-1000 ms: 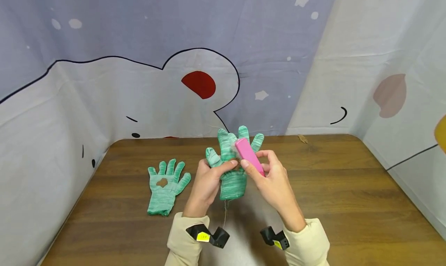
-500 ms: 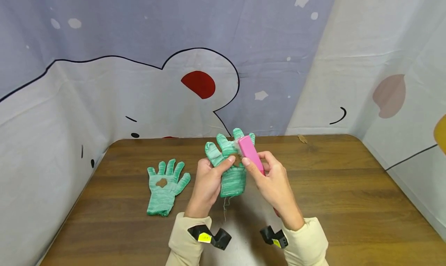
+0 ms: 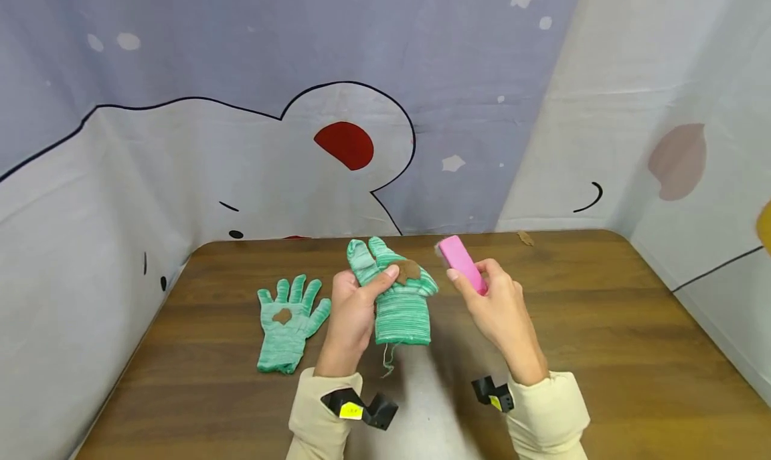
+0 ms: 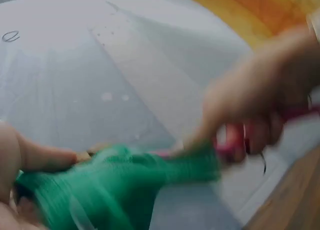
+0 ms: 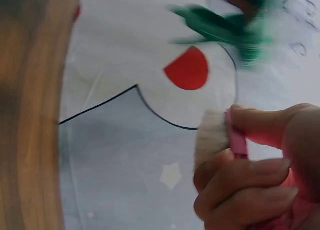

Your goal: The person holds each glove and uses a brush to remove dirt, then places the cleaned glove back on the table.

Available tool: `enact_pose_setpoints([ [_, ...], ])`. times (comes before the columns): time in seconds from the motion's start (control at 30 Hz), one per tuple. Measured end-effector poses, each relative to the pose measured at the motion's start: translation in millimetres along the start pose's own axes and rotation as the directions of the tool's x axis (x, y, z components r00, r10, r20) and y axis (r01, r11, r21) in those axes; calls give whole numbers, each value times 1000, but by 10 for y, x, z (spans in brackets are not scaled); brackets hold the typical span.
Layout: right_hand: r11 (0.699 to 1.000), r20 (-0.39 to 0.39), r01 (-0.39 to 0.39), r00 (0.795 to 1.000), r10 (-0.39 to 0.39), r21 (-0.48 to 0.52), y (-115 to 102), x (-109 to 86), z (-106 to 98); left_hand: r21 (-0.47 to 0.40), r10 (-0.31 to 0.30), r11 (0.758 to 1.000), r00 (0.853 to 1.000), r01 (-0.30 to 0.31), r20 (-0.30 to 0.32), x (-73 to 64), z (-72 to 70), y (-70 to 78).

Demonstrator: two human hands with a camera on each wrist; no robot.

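My left hand (image 3: 352, 316) grips a green striped knitted glove (image 3: 402, 319) above the table, its thumb lying at the edge of a brown patch (image 3: 406, 271) on the palm. The glove's fingers are partly folded over, and loose threads hang from its cuff. To the right, my right hand (image 3: 496, 309) holds a pink brush (image 3: 460, 262), apart from the glove. Pale bristles (image 5: 210, 135) show beside its pink back in the right wrist view. In the left wrist view the glove (image 4: 110, 185) is blurred.
A second green glove (image 3: 283, 333) with a brown mark lies flat on the wooden table (image 3: 602, 326), left of my left hand. Near the back edge lies a small brown scrap (image 3: 526, 238). A printed cloth (image 3: 458, 112) hangs behind the table.
My right hand has drawn the brush away from the glove, to the right. The held glove has tipped, its fingers folding over and more of the brown patch showing.
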State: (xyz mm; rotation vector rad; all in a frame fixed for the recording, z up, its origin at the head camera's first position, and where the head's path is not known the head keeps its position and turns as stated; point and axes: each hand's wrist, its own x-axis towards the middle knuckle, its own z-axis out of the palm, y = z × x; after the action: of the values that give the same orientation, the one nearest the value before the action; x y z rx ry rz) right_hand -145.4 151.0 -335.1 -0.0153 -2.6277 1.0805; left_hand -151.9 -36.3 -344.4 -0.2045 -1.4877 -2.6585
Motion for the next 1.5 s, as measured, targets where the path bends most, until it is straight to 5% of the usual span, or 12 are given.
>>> enact_pose_setpoints([
  [0.23, 976, 0, 48, 999, -49, 213, -79, -33, 0, 48, 7, 999, 996, -2, -87, 35, 0, -53],
  [0.43, 950, 24, 97, 994, -108, 297, -185, -96, 112, 92, 20, 996, 996, -12, -86, 22, 30, -78],
  [0.6, 926, 37, 130, 988, -153, 354, -255, -159, 191, 41, 30, 999, 998, -28, -58, 17, 43, -82],
  [0.77, 933, 21, 174, 981, -191, 315, -284, -192, 248, -40, 45, 998, 999, -45, -7, 15, 51, -80],
  [0.9, 942, -19, 217, 975, -219, 258, -301, -214, 253, -78, 57, 995, 998, -60, -30, 11, 55, -77],
  [1.2, 957, 9, 214, 975, -220, 197, -303, -210, 250, -301, -19, 953, 979, -44, -204, 53, 5, -35],
  [1.37, 965, 48, 206, 975, -216, 162, -250, -164, 210, -326, -34, 944, 962, -58, -271, 59, -12, 3],
  [1.5, 987, 68, 133, 988, -139, 92, -152, -106, 132, -318, 12, 941, 948, -119, -318, 55, -68, 60],
])
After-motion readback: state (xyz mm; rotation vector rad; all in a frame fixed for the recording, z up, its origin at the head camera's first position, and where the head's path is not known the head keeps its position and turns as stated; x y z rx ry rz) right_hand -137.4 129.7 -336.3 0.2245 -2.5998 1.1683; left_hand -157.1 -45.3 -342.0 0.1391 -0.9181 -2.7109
